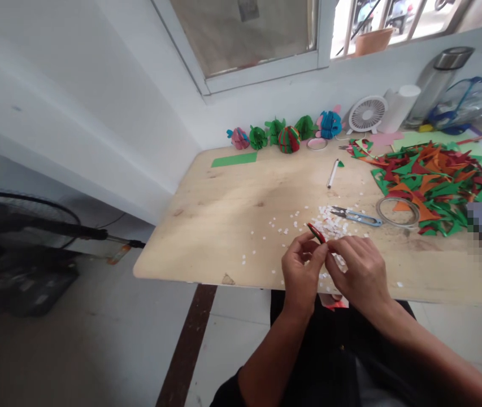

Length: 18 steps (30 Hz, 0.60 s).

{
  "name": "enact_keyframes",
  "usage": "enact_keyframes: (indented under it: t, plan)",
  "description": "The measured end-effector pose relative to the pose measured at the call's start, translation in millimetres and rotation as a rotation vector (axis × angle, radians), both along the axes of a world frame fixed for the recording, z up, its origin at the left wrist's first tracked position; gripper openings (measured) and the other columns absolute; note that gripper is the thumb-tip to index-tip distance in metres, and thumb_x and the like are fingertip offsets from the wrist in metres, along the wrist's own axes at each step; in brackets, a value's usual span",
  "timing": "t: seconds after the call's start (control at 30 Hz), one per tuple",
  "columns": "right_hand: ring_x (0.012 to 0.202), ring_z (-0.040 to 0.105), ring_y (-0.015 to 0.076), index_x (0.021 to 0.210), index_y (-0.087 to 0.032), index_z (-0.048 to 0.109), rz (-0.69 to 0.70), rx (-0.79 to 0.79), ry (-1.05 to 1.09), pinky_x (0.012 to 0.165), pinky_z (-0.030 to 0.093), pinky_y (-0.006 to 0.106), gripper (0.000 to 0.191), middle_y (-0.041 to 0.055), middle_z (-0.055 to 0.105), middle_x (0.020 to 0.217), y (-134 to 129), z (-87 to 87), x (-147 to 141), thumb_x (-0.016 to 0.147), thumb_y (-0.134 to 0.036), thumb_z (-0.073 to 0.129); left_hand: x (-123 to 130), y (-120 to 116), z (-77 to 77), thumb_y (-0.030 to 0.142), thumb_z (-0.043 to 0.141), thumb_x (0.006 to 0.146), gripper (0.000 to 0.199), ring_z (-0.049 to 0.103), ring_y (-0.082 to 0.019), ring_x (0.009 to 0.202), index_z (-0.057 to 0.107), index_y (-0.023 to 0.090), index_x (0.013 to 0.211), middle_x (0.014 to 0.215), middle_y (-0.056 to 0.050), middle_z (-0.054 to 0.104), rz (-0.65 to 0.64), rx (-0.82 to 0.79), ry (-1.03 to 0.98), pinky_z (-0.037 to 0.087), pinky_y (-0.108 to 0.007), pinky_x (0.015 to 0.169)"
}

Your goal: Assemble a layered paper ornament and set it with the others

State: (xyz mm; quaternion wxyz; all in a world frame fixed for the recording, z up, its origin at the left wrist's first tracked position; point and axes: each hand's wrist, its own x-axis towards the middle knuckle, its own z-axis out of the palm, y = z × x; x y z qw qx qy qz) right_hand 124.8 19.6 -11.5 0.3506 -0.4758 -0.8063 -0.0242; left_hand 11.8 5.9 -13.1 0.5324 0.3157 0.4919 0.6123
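Observation:
Near the table's front edge, my left hand [302,271] pinches a small red and dark green stack of paper [316,232] between thumb and fingers. The fingers of my right hand [359,271] close together at the stack's lower end; the exact grip there is hidden. Beyond my hands lies a scatter of tiny white paper bits [328,223]. A pair of blue-handled thread snips [361,217] rests just behind my right hand, with a roll of clear tape [380,210] at its right.
Folded paper balls, among them a red-green one [289,139] and a blue one [330,124], line the wall. A green paper strip [234,160] and a white pen [333,174] lie on the wooden table [207,226]. Coloured scraps [435,175] heap at right, below a small fan [368,115].

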Motion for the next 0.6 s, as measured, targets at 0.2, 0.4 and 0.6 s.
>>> enact_keyframes:
  t: [0.2,0.4,0.6]
  plan:
    - [0.074,0.058,0.0214,0.087,-0.019,0.058,0.067,-0.07,0.063,0.068,0.038,0.033,0.006,0.0068,0.065,0.077,-5,-1.7,-2,0.089,-0.017,0.053,-6,6,-1.8,0.03,0.074,0.072,0.022,0.06,-0.011,0.076,0.07,0.015,0.089,0.084,-0.003,0.068,-0.088,-0.112,-0.255,0.045,-0.021,0.071]
    - [0.071,0.057,0.0202,0.087,-0.018,0.059,0.093,-0.062,0.126,0.067,0.04,0.033,0.005,0.0055,0.064,0.074,-5,-3.9,-1,0.089,-0.015,0.055,-15,7,-12.4,0.031,0.072,0.071,0.024,0.062,-0.013,0.076,0.073,0.014,0.089,0.089,-0.007,0.071,-0.154,-0.16,-0.349,0.045,-0.023,0.067]
    - [0.071,0.057,0.0213,0.087,-0.017,0.06,0.097,-0.087,0.131,0.069,0.042,0.035,0.006,0.0063,0.063,0.075,-5,-3.9,-2,0.088,-0.016,0.055,-14,6,-9.9,0.026,0.071,0.07,0.019,0.063,-0.014,0.076,0.074,0.014,0.085,0.087,-0.007,0.073,-0.144,-0.128,-0.277,0.046,-0.025,0.072]
